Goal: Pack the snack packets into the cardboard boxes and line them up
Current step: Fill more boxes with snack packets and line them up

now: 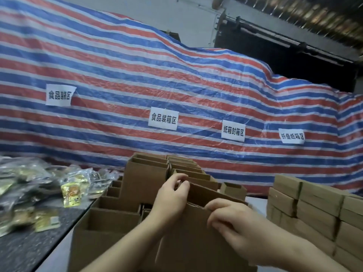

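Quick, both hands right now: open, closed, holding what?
Left hand: closed, pinching the top edge of the open cardboard box.
Right hand: closed, gripping the same box's near rim.

Open brown cardboard boxes (137, 183) crowd the middle of the scene, packed side by side in rows from near to far, leaving only narrow gaps between their walls. On the right, a stack of flat tan cardboard bundles (314, 209) blocks that side, with a strip of pale table surface (257, 203) between it and the boxes. On the left, a heap of clear and gold snack packets (49, 191) covers the far part of the dark speckled tabletop (23, 250), whose near part is bare. A red, white and blue striped tarpaulin (176, 79) walls off the far side.
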Action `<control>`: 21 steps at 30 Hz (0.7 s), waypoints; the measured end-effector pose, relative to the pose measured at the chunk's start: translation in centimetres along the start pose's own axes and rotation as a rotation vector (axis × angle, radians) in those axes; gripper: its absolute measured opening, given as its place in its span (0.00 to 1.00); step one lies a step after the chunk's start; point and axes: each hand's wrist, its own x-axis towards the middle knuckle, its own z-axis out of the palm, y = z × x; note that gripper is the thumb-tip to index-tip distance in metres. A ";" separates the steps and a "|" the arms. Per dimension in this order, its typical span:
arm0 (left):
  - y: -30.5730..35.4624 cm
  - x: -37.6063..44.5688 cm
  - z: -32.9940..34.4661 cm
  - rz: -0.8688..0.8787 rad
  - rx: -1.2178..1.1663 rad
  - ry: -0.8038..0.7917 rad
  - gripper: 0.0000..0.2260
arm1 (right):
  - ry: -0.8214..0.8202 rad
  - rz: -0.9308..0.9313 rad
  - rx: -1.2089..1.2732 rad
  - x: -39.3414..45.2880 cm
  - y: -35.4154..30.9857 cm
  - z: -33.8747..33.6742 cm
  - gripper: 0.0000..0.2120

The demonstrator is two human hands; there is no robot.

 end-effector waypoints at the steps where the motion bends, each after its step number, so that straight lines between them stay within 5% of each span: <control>1: -1.0 -1.0 -1.1 -0.027 0.018 0.047 0.09 | 0.036 0.007 0.090 0.6 -0.5 1.1 0.10; 5: -4.6 -4.6 -4.6 -0.147 0.042 0.158 0.07 | 0.240 0.121 0.209 3.8 0.0 5.7 0.11; 9: -8.4 -7.1 -6.7 -0.258 0.066 0.245 0.08 | 0.081 0.310 0.172 7.2 1.0 12.0 0.30; 14: -13.8 -9.2 -8.1 -0.377 0.181 0.259 0.11 | -0.129 0.401 0.285 8.8 0.5 18.8 0.26; 21: -15.9 -10.8 -8.2 -0.279 0.209 0.224 0.13 | -0.087 0.346 0.120 8.5 0.1 21.1 0.23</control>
